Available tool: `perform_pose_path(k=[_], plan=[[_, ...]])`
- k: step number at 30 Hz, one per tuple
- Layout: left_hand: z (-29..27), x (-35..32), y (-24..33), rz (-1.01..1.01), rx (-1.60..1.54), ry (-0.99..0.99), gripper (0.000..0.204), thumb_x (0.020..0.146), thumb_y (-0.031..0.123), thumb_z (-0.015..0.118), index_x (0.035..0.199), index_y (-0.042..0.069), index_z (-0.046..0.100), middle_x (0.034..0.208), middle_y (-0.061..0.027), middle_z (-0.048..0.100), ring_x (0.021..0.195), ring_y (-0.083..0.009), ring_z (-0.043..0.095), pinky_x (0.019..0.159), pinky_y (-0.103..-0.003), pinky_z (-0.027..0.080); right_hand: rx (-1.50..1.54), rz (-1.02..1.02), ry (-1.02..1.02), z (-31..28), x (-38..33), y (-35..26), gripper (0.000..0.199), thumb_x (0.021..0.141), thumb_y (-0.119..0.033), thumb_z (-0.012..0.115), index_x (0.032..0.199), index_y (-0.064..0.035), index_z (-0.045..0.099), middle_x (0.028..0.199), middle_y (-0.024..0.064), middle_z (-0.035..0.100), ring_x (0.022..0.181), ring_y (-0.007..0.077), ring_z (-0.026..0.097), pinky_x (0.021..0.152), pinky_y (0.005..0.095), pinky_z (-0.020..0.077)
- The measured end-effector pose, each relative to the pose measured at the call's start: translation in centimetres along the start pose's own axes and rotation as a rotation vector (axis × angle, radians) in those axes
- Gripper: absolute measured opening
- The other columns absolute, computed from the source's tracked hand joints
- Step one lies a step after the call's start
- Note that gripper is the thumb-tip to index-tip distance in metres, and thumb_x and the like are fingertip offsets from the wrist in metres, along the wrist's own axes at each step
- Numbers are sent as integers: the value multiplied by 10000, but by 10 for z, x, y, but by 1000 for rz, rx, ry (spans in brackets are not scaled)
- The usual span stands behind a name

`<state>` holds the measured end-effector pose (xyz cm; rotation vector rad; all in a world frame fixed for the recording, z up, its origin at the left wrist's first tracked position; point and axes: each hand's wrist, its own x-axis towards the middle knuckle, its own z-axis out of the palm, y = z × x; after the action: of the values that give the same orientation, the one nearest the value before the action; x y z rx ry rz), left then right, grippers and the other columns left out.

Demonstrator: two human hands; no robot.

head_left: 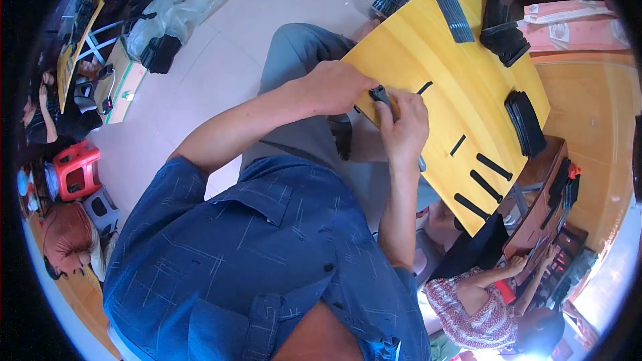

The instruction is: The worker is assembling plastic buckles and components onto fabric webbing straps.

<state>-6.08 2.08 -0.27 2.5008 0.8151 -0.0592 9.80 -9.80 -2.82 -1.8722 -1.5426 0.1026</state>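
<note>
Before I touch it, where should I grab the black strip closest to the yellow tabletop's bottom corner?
Probably pinch the black strip by its lower-right end, coming from the right. It's slim and lies flat, but that end sits by the yellow tabletop's edge, likely easiest to get at.

From the right hand point(406, 124), the widest way over the yellow board point(475, 87) runs toward 2 o'clock, between the black bundle point(501, 33) at half past 1 and the black stack point(525, 124) at 3 o'clock. A short dark strip point(426, 87) lies just beside the hand at 1 o'clock, with the grey strips point(449, 8) beyond it. Toward 4 o'clock, a lone dark piece point(458, 145) and then three black strips point(486, 186) stand in the way; the left hand point(341, 87) blocks 10 o'clock
</note>
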Motion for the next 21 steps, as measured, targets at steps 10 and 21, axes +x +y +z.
perform_pose_path(k=[10,21], plan=[[9,-1,-7,37,-12,17,395,928,156,592,1310,198,683,929,-173,752,832,-381,737,707,-509,592,41,53,-112,12,6,2,117,851,-163,769,937,-89,741,877,106,658,854,333,670,730,433,543],[14,-2,-8,65,13,70,380,913,152,603,1289,170,659,841,-176,737,770,-383,732,661,-509,587,-31,-104,-108,14,14,-1,92,852,-140,736,821,-79,675,773,117,572,759,326,631,655,445,516]])
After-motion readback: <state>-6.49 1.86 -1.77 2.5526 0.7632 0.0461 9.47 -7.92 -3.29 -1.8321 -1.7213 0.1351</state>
